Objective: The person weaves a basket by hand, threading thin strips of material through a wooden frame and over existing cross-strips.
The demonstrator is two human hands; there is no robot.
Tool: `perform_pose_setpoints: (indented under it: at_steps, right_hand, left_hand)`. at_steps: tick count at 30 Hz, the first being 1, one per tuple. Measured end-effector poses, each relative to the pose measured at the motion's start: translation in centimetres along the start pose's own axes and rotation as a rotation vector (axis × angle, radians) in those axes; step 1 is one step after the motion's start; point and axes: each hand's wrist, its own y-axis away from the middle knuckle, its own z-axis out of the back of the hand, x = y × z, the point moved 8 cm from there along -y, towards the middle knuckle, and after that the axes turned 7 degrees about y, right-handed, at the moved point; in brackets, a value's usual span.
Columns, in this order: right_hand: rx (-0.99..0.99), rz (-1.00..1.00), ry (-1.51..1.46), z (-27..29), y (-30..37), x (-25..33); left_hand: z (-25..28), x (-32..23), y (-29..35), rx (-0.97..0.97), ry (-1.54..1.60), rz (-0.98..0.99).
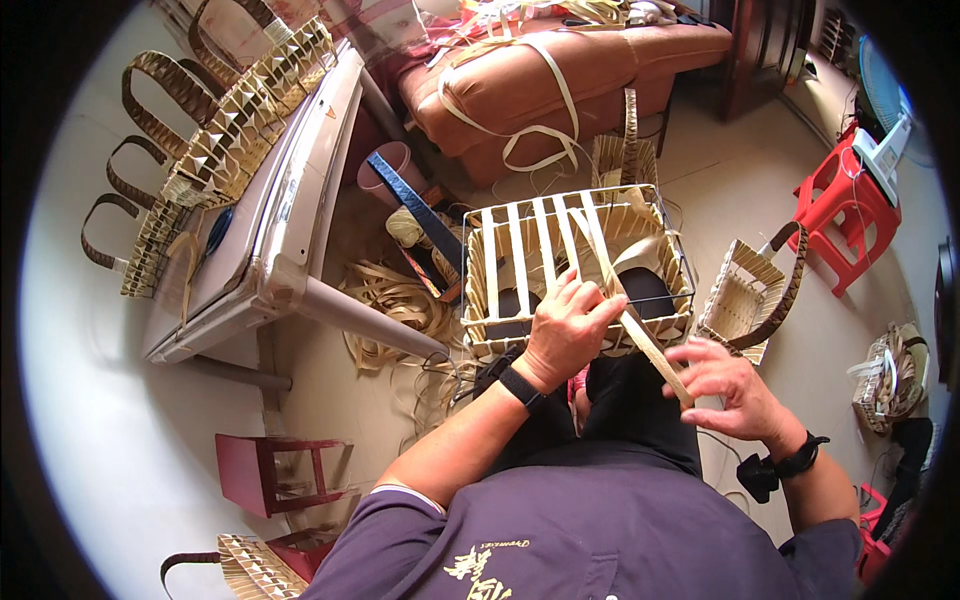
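Head view now: the left hand [568, 330] pinches the pale strip [646, 341] over the near rim of the wire-framed basket [670, 328], presumably steadying it, while the right hand [728, 390], apart, curls at its tail, grip unclear.

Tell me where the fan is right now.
In the head view, the fan is at the upper right, on a red stool, beyond the right hand.
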Motion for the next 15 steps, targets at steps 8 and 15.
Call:
perform_pose_setpoints:
  at_steps: [8,15]
  right_hand:
    - [0.899,-0.610,-0.948,-9.5,15.8,-9.3]
    - [0.427,-1.212,-0.890,-13.1,34.0,-18.6]
  left_hand:
    - [0.1,0.8,-0.6,-0.065,-0.018,-0.020]
    - [0.4,0.2,-0.1,-0.022,-0.009,0.009]
